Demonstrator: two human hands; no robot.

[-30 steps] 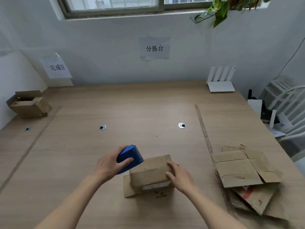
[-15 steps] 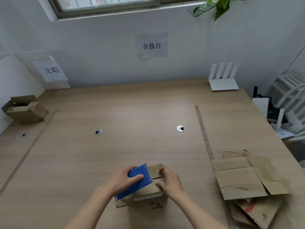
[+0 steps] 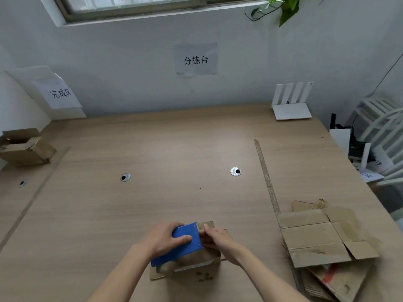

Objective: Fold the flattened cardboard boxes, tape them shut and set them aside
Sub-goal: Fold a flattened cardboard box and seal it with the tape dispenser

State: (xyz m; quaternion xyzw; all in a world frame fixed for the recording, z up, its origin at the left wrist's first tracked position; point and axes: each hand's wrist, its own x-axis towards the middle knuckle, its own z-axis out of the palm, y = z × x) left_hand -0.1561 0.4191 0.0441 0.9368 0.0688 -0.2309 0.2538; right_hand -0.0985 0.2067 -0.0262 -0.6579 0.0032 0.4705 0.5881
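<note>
A small folded cardboard box (image 3: 196, 263) sits on the wooden table (image 3: 174, 149) near its front edge. My left hand (image 3: 162, 238) grips a blue tape dispenser (image 3: 182, 243) that rests on top of the box. My right hand (image 3: 219, 238) presses on the box's top right, with fingertips at the dispenser's far end. The box top is mostly hidden by the dispenser and both hands. A pile of flattened cardboard boxes (image 3: 316, 240) lies to the right.
A folded box with open flaps (image 3: 24, 148) stands at the far left under a paper sign (image 3: 61, 93). A white router (image 3: 291, 105) sits at the back right. A strip (image 3: 267, 177) runs across the table. White chairs (image 3: 379, 136) stand beyond the right edge.
My left hand has brought the blue dispenser from the box's left side onto its top. My right hand has shifted from the box's right side to its top. The view dipped downward.
</note>
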